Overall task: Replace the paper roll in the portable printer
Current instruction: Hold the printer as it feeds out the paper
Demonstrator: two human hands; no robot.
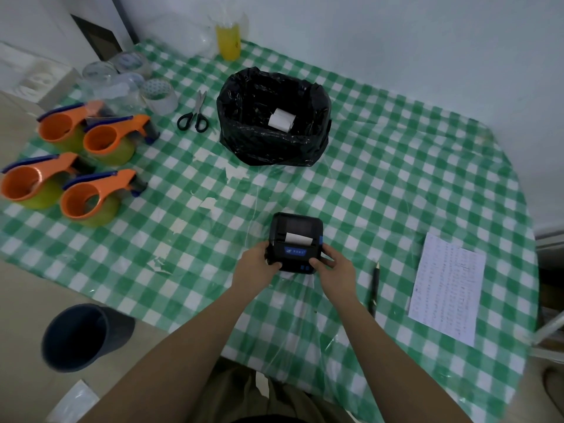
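Note:
A small black portable printer (295,236) with blue buttons lies on the green checked tablecloth near the front middle. A strip of white paper (297,238) sticks out of its slot, and its lid looks closed. My left hand (255,264) grips the printer's left side with the thumb on its front corner. My right hand (333,264) holds its right side, thumb on the front face. A white paper roll (281,119) lies inside a black bag-lined bin (244,117) farther back.
Several orange tape dispensers (91,166) and clear tape rolls (134,77) fill the left side. Scissors (195,112) lie left of the bin. A pen (374,285) and a printed sheet (448,288) lie to the right. A grey bucket (82,337) stands on the floor.

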